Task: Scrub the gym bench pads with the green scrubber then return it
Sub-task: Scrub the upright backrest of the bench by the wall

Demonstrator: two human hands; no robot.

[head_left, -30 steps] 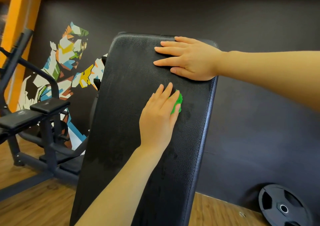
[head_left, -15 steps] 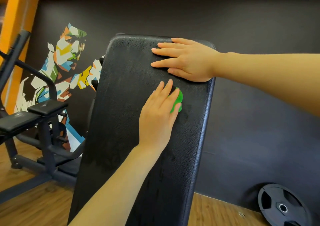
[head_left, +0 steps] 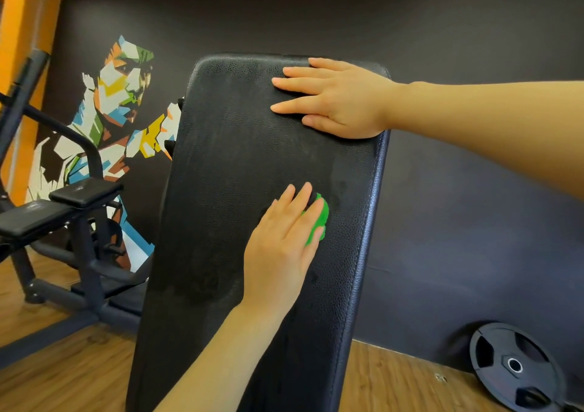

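A person scrubs the raised black back pad of a gym bench, the left hand pressing a green scrubber flat against the pad's right-centre, the straight fingers lying close together over it so that only its right edge shows. The right hand rests flat near the pad's top right corner, its fingers slightly spread and holding nothing, apparently steadying the pad. The work looks to be midway: dull, smeared patches mark the upper and middle pad where scrubbing seems to have passed, while the lower stretch looks less worked, and the seat pad is out of view. Returning the scrubber is still to come, and its resting place is not visible. Behind stand another weight bench, a painted wall mural, and a weight plate leaning against the dark wall on the wooden floor.
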